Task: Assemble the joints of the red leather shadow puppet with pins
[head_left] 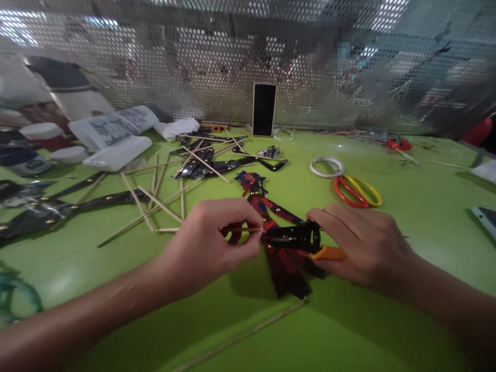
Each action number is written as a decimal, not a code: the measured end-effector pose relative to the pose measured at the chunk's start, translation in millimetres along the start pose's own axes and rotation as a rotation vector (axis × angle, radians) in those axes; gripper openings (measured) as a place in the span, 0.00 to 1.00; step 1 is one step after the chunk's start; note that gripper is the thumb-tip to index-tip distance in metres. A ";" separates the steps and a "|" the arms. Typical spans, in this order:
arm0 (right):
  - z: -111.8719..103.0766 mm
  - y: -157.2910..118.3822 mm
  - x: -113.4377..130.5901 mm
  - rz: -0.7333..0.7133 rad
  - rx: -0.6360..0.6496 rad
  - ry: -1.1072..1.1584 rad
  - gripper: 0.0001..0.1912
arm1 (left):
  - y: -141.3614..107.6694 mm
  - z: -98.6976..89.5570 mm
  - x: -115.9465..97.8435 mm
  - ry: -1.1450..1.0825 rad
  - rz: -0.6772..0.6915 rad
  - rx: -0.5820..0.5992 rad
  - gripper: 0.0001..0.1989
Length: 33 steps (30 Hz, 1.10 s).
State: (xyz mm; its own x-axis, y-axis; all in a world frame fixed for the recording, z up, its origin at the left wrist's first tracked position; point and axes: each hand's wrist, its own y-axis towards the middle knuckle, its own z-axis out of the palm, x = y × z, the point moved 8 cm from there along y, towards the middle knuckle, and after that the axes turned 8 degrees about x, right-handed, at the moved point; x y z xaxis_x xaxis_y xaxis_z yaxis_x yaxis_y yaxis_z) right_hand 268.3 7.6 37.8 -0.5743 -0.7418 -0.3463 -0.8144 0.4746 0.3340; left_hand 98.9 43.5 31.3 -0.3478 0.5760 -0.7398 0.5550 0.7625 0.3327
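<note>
A jointed flat puppet point(284, 268) in red, blue and black, with small brass fasteners, lies in front of me. My left hand point(220, 232) is closed in a pinch on a thin wooden stick point(243, 229) over the puppet's middle. Wrapped round the orange handle of black wire strippers point(289, 237) is my right hand point(360, 240). The tool's jaws point left and meet the stick's tip at my left fingertips; whether they grip it I cannot tell. Another stick point(248, 336) runs from the puppet's lower end toward the front edge.
Several loose sticks point(165, 204) and dark jointed puppets point(209, 163) lie behind and left. A phone point(264, 109) stands upright against the perforated metal screen point(217, 72). Red-and-yellow-handled scissors point(354, 192) and a white tape ring point(326, 167) lie right. Jars and plastic packets point(116, 126) crowd the left back.
</note>
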 end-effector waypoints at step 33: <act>-3.1 6.2 8.5 -0.003 0.061 -0.096 0.16 | -3.5 3.0 9.2 -0.065 -0.202 0.127 0.05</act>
State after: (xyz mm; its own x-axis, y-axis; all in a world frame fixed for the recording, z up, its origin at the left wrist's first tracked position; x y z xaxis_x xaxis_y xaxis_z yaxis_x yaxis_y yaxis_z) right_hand 258.6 2.7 39.6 -0.5747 -0.6960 -0.4306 -0.8181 0.5023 0.2800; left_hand 96.0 45.2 21.5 -0.4141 0.3924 -0.8213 0.5710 0.8147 0.1013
